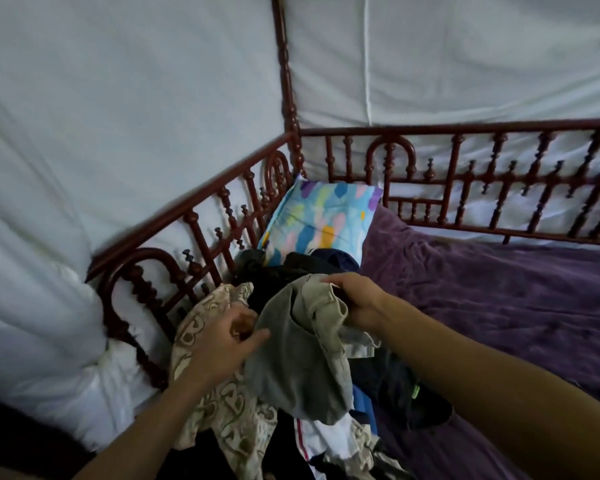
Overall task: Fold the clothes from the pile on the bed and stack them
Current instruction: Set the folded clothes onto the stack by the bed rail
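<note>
A pile of clothes [392,379] lies at the near left corner of the bed, with dark, white and blue pieces mixed together. On top hangs a grey-green garment [302,362], lifted off the pile. My right hand [357,299] grips its upper edge, fingers curled round the bunched cloth. My left hand [227,341] is at the garment's left edge, thumb and fingers partly curled beside it; whether it holds the cloth I cannot tell. Under my left hand lies a beige patterned garment [222,420].
A purple bedspread [499,306] covers the bed to the right of the pile. A colourful pillow [321,221] leans in the far corner. A dark red wooden railing [194,220] runs along the left and back sides, with white curtain behind.
</note>
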A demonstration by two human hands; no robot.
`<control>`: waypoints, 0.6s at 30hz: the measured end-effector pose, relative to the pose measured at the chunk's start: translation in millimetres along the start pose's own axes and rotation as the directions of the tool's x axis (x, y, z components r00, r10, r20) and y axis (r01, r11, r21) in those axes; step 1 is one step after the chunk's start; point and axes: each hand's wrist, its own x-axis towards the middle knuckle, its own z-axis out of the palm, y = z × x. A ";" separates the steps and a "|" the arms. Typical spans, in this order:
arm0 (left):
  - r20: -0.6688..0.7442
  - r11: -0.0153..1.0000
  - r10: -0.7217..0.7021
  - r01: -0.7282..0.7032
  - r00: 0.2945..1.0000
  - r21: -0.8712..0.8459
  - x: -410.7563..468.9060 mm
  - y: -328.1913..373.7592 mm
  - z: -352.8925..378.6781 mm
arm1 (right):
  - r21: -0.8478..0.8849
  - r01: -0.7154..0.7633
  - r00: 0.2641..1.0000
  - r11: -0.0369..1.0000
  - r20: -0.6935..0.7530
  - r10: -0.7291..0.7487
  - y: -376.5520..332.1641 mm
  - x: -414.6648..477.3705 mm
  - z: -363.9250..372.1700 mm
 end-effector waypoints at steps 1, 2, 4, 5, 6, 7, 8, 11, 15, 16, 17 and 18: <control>0.088 0.999 0.040 -0.039 0.995 -0.011 -10.1 3.5 3.1 | 0.061 0.007 1.000 0.998 0.013 -0.008 -5.1 4.2 12.0; 0.150 0.998 0.068 -0.068 0.986 -0.002 -17.2 5.7 7.6 | 0.114 0.016 1.000 0.993 0.013 -0.018 -11.0 8.6 23.4; 0.170 0.996 0.085 -0.087 0.982 0.003 -20.6 12.1 16.6 | 0.178 0.031 1.000 0.983 0.000 -0.032 -23.7 13.8 43.8; 0.119 0.997 0.068 -0.061 0.991 -0.057 -16.6 18.0 17.5 | 0.177 0.036 0.999 0.983 0.008 -0.038 -29.4 15.0 52.1; 0.030 0.988 0.052 -0.047 0.998 -0.145 -9.0 24.3 16.1 | 0.160 0.038 0.998 0.986 0.040 -0.045 -34.5 14.4 59.7; -0.078 0.973 0.052 -0.068 0.996 -0.220 0.7 31.7 11.0 | 0.125 0.049 0.996 0.991 0.071 -0.058 -38.9 12.6 65.1; -0.172 0.958 0.042 -0.088 0.984 -0.271 11.4 39.1 3.6 | 0.085 0.071 0.992 0.994 0.095 -0.079 -43.0 10.8 67.1; -0.197 0.900 0.048 -0.128 0.979 -0.417 37.7 60.8 -32.0 | -0.143 0.307 0.952 0.941 0.028 -0.306 -51.4 7.4 54.5; -0.037 0.906 0.242 -0.240 0.969 -0.350 58.2 92.8 -79.3 | -0.471 0.679 0.678 0.563 0.110 -0.727 -38.9 -2.0 28.3; -0.027 0.902 0.285 -0.278 0.958 -0.332 62.7 101.4 -89.0 | -0.490 0.726 0.608 0.483 0.129 -0.783 -33.0 -7.2 25.4; -0.032 0.892 0.327 -0.320 0.944 -0.318 66.9 111.2 -98.8 | -0.498 0.761 0.542 0.415 0.136 -0.829 -28.7 -13.1 23.3; -0.052 0.877 0.362 -0.359 0.931 -0.318 71.6 120.1 -108.1 | -0.518 0.783 0.475 0.345 0.140 -0.868 -25.4 -18.7 21.7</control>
